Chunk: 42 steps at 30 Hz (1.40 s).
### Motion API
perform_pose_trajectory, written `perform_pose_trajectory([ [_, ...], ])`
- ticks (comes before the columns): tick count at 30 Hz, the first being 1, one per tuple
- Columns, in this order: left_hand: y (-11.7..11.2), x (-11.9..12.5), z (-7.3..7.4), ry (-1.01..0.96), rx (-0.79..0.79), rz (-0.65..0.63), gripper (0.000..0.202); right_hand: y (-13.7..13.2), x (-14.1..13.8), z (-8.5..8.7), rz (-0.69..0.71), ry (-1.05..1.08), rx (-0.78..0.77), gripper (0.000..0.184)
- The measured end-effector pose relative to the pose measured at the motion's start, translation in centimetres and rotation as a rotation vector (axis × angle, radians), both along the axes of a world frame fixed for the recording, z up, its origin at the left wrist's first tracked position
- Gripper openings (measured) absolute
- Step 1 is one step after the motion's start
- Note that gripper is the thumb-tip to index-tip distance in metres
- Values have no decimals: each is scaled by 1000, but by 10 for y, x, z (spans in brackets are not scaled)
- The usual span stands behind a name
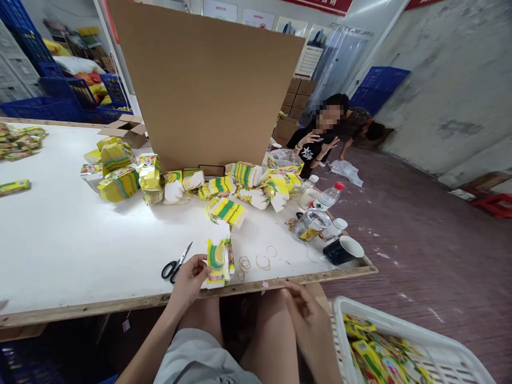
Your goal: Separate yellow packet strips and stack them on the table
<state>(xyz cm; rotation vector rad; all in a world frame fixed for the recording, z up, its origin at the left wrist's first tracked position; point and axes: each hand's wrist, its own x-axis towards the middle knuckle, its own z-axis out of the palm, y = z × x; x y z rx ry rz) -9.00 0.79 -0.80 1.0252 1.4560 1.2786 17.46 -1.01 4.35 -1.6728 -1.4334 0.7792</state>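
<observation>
Black-handled scissors (181,260) lie on the white worktop (100,256). Just right of the scissors, the left hand (192,274) holds a yellow-green carton stack (216,261); farther right come rubber bands (243,265), then a clear jar (310,228) and a dark cup (340,250). Beyond the scissors, carton bundles (230,211) line the foot of a cardboard panel (212,90). Nearer and right of the scissors, the right hand (310,320) hovers, fingers bent

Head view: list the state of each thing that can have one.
Left hand: fingers closed on a carton's edge
Carton: held at the table edge
Right hand: loosely curled, nothing visible in it
Scissors: lying on the table
Rubber bands: loose
Red-capped bottle: capped
Box: flaps open
Cardboard sheet: upright
Basket: open, packs inside
</observation>
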Motion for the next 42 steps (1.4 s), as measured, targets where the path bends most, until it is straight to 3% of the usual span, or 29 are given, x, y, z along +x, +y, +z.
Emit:
perform_pose_trajectory([
  [3, -18, 15, 20, -166, 32, -158, 29, 0, -41, -4, 81, 298, -52, 39],
  [6, -31, 30, 37, -294, 40, -335, 23, 0, -63, -6, 100, 567, -84, 42],
  [9, -33, 36, 46, -353, 64, -347, 21, 0, -69, -6, 98, 751, -104, 43],
  [12, -30, 38, 45, -519, 92, -340, 25, -3, -70, -4, 148, 844, -141, 48],
  [16, -30, 41, 37, -785, -27, -390, 41, -11, -74, -3, 249, 840, -214, 47],
  [20, -34, 45, 36, -879, -51, -445, 51, -14, -78, -13, 219, 898, -224, 46],
  [24, -34, 47, 39, -831, -11, -422, 47, -14, -80, -22, 198, 954, -205, 42],
  [31, -29, 52, 29, -666, 7, -240, 43, -14, -74, -8, 201, 594, -80, 34],
  [34, -29, 54, 23, -617, 5, -222, 42, -15, -74, -8, 178, 518, -77, 32],
  [39, -31, 59, 22, -571, -6, -228, 37, -17, -75, -24, 126, 529, -55, 34],
  [42, -32, 60, 24, -551, 29, -280, 45, -15, -73, -27, 83, 506, -19, 30],
])
